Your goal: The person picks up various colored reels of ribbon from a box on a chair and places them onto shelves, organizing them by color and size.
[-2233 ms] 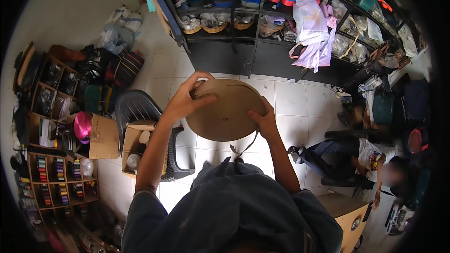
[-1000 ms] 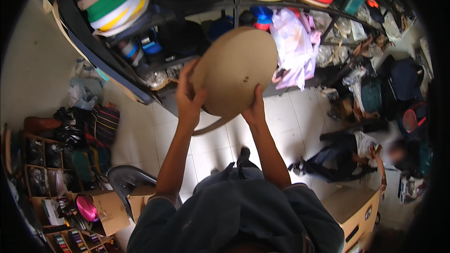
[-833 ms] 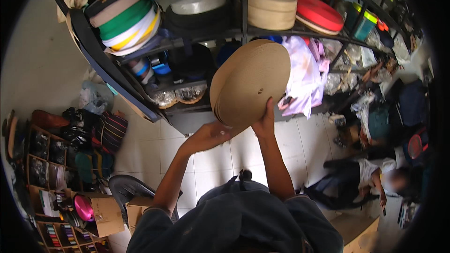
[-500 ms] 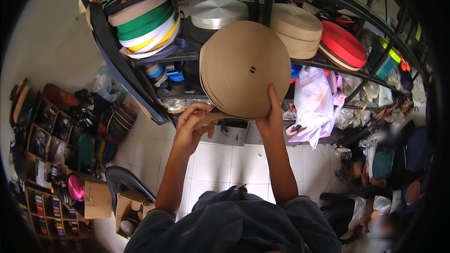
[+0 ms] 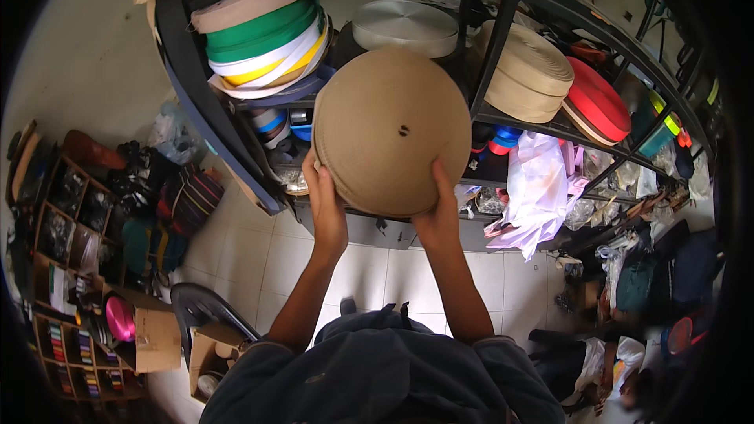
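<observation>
A large roll of tan webbing (image 5: pixel 385 126), wound flat with a small hole at its middle, is held up before the black shelf. My left hand (image 5: pixel 324 202) grips its lower left rim, fingers partly hidden behind it. On the lower right, my right hand (image 5: pixel 438 208) clasps the edge with the thumb on the flat face. Behind the roll sits a grey-white roll of webbing (image 5: pixel 404 25) on the shelf. To the right are beige rolls (image 5: pixel 526 71) and a red roll (image 5: pixel 598 100). A stack of green, white and yellow rolls (image 5: pixel 263 39) stands at the left.
The black metal shelf (image 5: pixel 491 55) has an upright post right of the roll. A pale plastic bag (image 5: pixel 538 188) hangs from its lower level. On the left are a cardboard box (image 5: pixel 157 338), a black chair (image 5: pixel 208 306) and a compartmented rack (image 5: pixel 59 267). White tiles (image 5: pixel 353 267) cover the floor.
My left hand has moved from the strap end below the roll onto its left rim. The roll has shifted slightly left and down, and the view has turned a little.
</observation>
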The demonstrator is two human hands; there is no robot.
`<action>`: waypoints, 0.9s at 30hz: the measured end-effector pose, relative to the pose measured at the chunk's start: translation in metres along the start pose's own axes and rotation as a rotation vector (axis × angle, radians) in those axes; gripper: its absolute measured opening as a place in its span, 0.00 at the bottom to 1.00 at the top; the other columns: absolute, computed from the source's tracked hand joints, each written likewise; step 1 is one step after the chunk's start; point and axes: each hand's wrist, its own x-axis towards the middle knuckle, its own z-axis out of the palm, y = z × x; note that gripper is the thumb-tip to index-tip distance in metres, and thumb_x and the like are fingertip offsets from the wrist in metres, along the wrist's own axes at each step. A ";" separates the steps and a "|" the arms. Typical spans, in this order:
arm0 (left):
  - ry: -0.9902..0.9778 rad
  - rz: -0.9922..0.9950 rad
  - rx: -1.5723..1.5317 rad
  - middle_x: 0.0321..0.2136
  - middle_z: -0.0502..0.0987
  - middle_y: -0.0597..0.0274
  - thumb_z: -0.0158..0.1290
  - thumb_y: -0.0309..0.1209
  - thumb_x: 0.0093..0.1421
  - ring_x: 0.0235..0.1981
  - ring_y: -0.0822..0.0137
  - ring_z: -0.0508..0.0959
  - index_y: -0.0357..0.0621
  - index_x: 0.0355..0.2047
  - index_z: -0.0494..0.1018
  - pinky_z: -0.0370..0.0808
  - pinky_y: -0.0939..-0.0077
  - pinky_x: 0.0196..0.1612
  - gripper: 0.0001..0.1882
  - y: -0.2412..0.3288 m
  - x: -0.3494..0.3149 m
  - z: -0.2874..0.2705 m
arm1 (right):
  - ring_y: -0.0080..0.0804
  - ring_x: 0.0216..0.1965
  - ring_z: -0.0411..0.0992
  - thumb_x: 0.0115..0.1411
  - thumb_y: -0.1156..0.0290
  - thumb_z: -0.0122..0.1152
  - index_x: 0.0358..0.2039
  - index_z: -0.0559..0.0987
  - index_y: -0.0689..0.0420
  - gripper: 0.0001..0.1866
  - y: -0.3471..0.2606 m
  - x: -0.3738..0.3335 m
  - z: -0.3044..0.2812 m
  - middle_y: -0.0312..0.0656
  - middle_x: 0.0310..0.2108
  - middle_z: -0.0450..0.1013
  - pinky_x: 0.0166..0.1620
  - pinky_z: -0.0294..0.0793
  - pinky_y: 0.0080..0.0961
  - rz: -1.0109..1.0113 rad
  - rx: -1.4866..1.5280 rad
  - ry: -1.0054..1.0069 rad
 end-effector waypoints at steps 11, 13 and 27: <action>0.141 -0.214 -0.109 0.47 0.69 0.52 0.58 0.31 0.53 0.47 0.61 0.71 0.37 0.55 0.59 0.70 0.69 0.50 0.31 0.008 0.020 -0.057 | 0.32 0.59 0.58 0.65 0.55 0.46 0.60 0.57 0.58 0.29 0.040 -0.008 -0.026 0.40 0.58 0.58 0.60 0.58 0.33 -0.011 -0.549 -0.045; 0.128 -0.256 -0.175 0.47 0.69 0.52 0.58 0.31 0.52 0.48 0.60 0.71 0.36 0.55 0.59 0.70 0.68 0.50 0.32 0.010 0.026 -0.076 | 0.29 0.50 0.67 0.66 0.53 0.44 0.51 0.67 0.59 0.23 0.022 0.015 -0.038 0.41 0.47 0.68 0.49 0.68 0.26 -0.209 -0.744 -0.116; 0.132 -0.338 -0.132 0.45 0.69 0.47 0.60 0.32 0.49 0.44 0.56 0.74 0.33 0.53 0.59 0.75 0.65 0.44 0.34 0.038 0.041 -0.162 | 0.47 0.52 0.69 0.48 0.41 0.59 0.40 0.78 0.65 0.36 -0.133 0.239 0.111 0.58 0.45 0.72 0.55 0.64 0.34 -0.378 -2.049 0.488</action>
